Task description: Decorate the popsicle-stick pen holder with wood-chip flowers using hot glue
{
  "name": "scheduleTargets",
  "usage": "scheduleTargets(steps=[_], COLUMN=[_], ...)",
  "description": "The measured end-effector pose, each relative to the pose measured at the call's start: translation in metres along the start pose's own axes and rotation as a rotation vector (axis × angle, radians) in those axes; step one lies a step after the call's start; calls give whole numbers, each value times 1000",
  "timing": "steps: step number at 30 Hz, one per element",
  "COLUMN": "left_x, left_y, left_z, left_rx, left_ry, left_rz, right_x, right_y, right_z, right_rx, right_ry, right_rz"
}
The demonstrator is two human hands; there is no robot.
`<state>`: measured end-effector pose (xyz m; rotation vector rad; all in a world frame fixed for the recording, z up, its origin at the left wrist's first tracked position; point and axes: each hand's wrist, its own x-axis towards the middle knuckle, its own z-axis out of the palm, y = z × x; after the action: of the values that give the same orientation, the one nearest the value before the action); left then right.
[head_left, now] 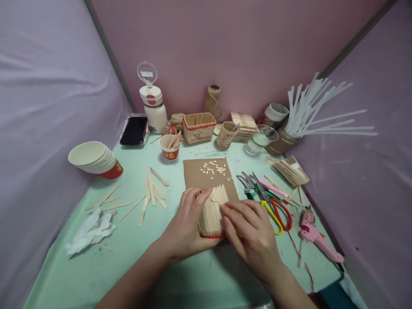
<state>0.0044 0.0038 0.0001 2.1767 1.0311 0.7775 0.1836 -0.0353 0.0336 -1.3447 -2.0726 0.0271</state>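
A small panel of wooden craft sticks (213, 210) with pointed tops and a red strip along its bottom lies on the lower edge of a brown cardboard sheet (196, 174). My left hand (188, 225) holds the panel's left side, fingers curled over it. My right hand (249, 234) presses on the panel's right side, fingers together on the sticks. Small wood chips (213, 168) lie scattered on the cardboard above the panel.
Loose sticks (151, 195) and crumpled tissue (92, 229) lie left; stacked paper cups (96, 161) far left. Scissors and pliers (267, 195), a stick bundle (289, 169) and a pink glue gun (317, 236) lie right. A bottle (153, 107), phone (134, 130), twine, baskets (198, 126) and a jar of white strips (305, 116) line the back.
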Motion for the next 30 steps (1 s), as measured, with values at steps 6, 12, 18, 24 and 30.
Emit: scheduleTargets(steps=[6, 12, 18, 24, 30], left_x=[0, 0, 0, -1, -1], left_y=[0, 1, 1, 1, 1], left_z=[0, -1, -1, -1, 0], left_rx=[0, -2, 7, -1, -15], left_ry=[-2, -12, -4, -11, -2], left_rz=[2, 0, -1, -9, -9], right_x=[-1, 0, -1, 1, 1], right_y=[0, 0, -1, -1, -3], right_z=[0, 0, 0, 1, 1], right_rx=[2, -7, -12, -24, -20], right_ry=[5, 2, -4, -2, -8], right_rz=[4, 8, 13, 13, 31])
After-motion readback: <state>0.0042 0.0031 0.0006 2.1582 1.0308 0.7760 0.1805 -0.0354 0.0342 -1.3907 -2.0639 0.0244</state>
